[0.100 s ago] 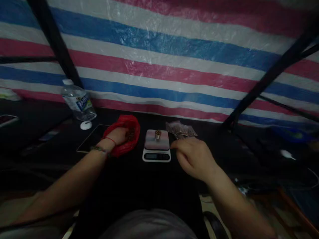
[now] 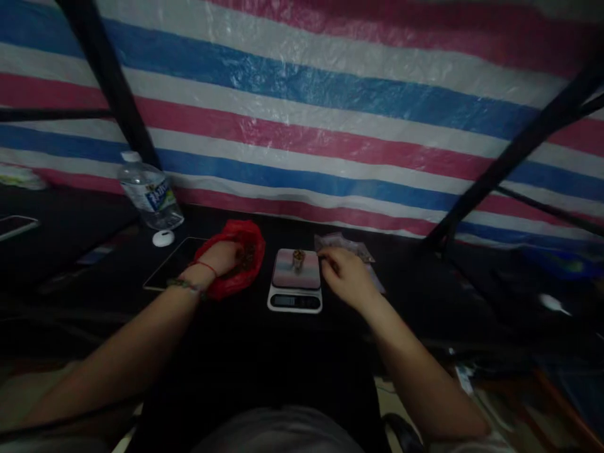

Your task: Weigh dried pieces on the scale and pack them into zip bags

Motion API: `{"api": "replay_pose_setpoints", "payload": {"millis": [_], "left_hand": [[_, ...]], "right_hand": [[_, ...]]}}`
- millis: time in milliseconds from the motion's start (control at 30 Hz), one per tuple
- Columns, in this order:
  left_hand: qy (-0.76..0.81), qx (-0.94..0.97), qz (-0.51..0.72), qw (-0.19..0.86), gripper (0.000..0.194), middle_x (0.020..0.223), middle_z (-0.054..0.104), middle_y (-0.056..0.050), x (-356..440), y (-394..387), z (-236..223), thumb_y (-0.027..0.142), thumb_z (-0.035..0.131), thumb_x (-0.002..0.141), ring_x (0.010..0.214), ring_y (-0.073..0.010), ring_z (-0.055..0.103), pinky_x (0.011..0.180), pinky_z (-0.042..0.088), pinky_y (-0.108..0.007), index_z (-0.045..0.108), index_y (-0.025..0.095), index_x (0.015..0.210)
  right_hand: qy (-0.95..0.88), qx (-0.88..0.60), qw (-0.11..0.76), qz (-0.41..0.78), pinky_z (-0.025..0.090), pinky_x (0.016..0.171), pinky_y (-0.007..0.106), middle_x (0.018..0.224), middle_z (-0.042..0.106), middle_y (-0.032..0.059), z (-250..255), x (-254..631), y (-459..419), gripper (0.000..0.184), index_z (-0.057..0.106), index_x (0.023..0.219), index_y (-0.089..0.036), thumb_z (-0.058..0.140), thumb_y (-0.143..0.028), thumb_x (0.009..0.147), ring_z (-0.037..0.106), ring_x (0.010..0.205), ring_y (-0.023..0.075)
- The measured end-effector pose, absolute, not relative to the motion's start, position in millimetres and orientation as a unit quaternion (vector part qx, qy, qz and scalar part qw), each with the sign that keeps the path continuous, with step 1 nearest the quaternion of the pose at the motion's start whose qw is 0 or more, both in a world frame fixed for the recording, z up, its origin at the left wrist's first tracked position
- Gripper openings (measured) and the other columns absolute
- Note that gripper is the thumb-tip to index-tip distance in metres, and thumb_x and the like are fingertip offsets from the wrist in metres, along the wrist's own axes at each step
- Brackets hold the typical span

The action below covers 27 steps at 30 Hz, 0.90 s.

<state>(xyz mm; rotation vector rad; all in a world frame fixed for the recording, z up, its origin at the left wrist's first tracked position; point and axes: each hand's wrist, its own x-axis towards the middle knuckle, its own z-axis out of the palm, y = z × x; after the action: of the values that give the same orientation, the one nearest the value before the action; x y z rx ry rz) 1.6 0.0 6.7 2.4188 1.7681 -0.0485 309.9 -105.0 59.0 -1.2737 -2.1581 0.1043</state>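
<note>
My left hand (image 2: 221, 258) reaches into a red plastic bag (image 2: 258, 242). Its fingertips are hidden among small dark brown pieces (image 2: 246, 257), too dim to name. On the kitchen scale (image 2: 295, 301) stands a small metallic cup (image 2: 297, 260) that looks filled with small golden-brown pieces. My right hand (image 2: 346, 275) is at the scale's right edge, its fingers curled and drawn together toward the thumb. Whatever they may hold is too small to make out. Behind that hand lie clear plastic packets (image 2: 361, 250) with small contents, partly covered by it.
A large clear bottle (image 2: 153, 195) stands at the back left, with a round white object (image 2: 163, 238) before it. A dark flat tablet-like object (image 2: 172, 264) lies partly under the red bag. Striped plastic sheeting (image 2: 292, 138) and dark poles (image 2: 504, 163) border the black table (image 2: 415, 296).
My right hand has shifted slightly up and left, uncovering more of the packets. My left hand stays in the red bag. The view has tilted a little.
</note>
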Motion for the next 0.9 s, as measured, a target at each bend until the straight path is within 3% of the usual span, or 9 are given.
{"api": "replay_pose_setpoints", "payload": {"millis": [133,300,400,567,733,900], "left_hand": [[0.614,0.786,-0.019,0.079,0.029,0.101,0.070,-0.010,4.0,-2.4,17.7,0.023,0.048,0.081,0.087,-0.0215,0.064,0.082,0.045,-0.029,0.070,0.017,0.098],[0.614,0.783,-0.029,0.094,0.024,0.092,0.071,-0.008,6.9,-4.9,30.9,0.021,0.052,0.078,0.078,-0.0203,0.064,0.079,0.046,-0.029,0.072,0.018,0.090],[0.609,0.786,-0.025,0.102,0.022,0.091,0.071,-0.008,7.7,-2.9,31.1,0.022,0.053,0.077,0.080,-0.0209,0.064,0.079,0.046,-0.029,0.072,0.019,0.089],[0.558,0.821,-0.003,0.124,0.027,0.096,0.071,-0.007,2.2,2.0,19.5,0.018,0.049,0.080,0.089,-0.0201,0.064,0.085,0.045,-0.029,0.072,0.018,0.093],[0.550,0.828,-0.012,0.110,0.027,0.099,0.070,-0.011,-7.6,4.4,16.0,0.023,0.054,0.077,0.089,-0.0234,0.064,0.084,0.047,-0.033,0.070,0.015,0.098],[0.550,0.823,-0.027,0.141,0.035,0.103,0.068,-0.013,-9.6,-0.7,15.5,0.030,0.059,0.074,0.093,-0.0269,0.064,0.087,0.047,-0.037,0.067,0.015,0.104]], "right_hand": [[-0.803,-0.499,0.314,0.088,0.040,0.101,0.044,0.126,0.057,0.0166,5.6,305.9,-44.8,0.063,0.050,0.129,-0.012,0.068,-0.036,0.074,0.052,0.117,0.0284],[-0.797,-0.493,0.313,0.153,0.040,0.101,0.045,0.126,0.057,0.0146,-28.8,297.5,-18.5,0.073,0.047,0.133,-0.015,0.073,-0.038,0.068,0.052,0.117,0.0285],[-0.793,-0.486,0.324,0.174,0.043,0.097,0.045,0.121,0.059,0.0128,-36.5,295.0,-16.8,0.072,0.046,0.133,-0.019,0.072,-0.036,0.068,0.055,0.112,0.0271],[-0.765,-0.511,0.355,0.166,0.044,0.094,0.044,0.112,0.064,0.0096,-43.8,291.9,-16.3,0.054,0.055,0.120,-0.020,0.070,-0.027,0.069,0.058,0.105,0.0258],[-0.736,-0.540,0.371,0.174,0.045,0.092,0.042,0.105,0.066,0.0076,-42.3,295.5,-18.5,0.058,0.052,0.120,-0.020,0.072,-0.026,0.066,0.060,0.100,0.0231],[-0.740,-0.548,0.357,0.158,0.046,0.090,0.039,0.103,0.066,0.0065,-41.5,296.9,-24.8,0.038,0.061,0.103,-0.021,0.072,-0.027,0.067,0.059,0.099,0.0226]]}}
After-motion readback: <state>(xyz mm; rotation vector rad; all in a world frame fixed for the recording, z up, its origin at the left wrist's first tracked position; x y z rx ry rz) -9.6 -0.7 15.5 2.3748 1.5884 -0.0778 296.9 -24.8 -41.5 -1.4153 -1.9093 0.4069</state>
